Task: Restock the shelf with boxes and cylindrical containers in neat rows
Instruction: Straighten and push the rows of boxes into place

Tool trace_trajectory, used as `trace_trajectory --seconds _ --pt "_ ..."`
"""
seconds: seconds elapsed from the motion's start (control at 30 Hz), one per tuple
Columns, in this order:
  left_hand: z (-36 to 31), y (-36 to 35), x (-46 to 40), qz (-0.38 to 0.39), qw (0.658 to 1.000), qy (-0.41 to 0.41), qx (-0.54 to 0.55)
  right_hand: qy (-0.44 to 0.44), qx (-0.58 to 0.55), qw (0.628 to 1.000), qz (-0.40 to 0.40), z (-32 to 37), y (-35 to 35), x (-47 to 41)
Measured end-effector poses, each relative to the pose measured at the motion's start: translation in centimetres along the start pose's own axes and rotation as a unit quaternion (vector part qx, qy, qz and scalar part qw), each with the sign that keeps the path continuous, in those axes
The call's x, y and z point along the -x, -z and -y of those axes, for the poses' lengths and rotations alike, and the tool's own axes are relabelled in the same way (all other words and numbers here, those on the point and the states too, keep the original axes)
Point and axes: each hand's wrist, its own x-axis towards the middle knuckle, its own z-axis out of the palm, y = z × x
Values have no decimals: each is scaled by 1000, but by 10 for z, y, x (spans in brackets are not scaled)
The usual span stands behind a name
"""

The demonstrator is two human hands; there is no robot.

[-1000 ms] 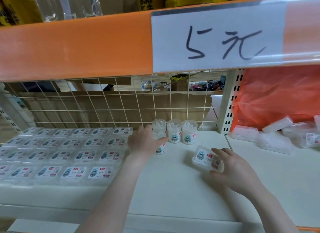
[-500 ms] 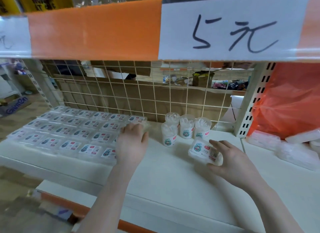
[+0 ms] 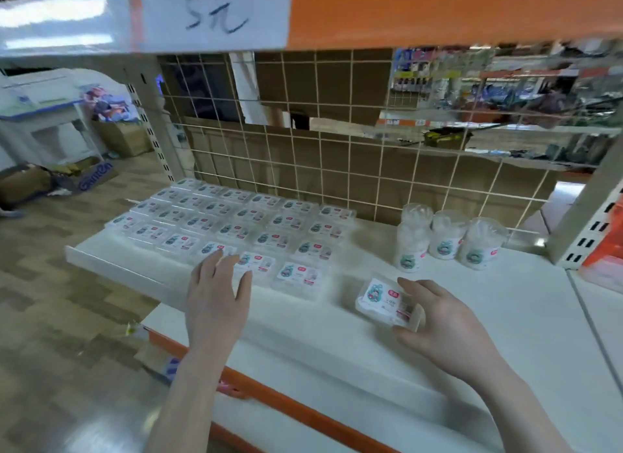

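Spanning the frame, a white shelf [image 3: 505,317] is seen under an orange beam carrying a handwritten price label [image 3: 215,16], backed by a wire grid [image 3: 337,156]. Flat clear boxes [image 3: 236,221] are laid in neat rows on the shelf's left part. Four cylindrical containers [image 3: 445,240] are stood near the grid at right, three in a row, one in front. Left hand [image 3: 215,301] is held flat, fingers straight, fingertips touching the front-row boxes. Right hand [image 3: 445,331] is curled round a single box [image 3: 386,301], gripped by thumb and fingers just beside the rows; whether it is resting on the shelf cannot be told.
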Motion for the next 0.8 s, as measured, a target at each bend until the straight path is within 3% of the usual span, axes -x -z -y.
trace_trajectory --seconds 0.27,0.4,0.8 --pt "112 29 -39 -6 999 -20 33 -44 -18 997 -61 115 -54 -18" --pt "149 46 -52 16 999 -8 31 -49 -14 997 -51 160 -70 -28" --pt "205 57 -100 -20 999 43 28 13 -15 999 -35 222 -101 -100"
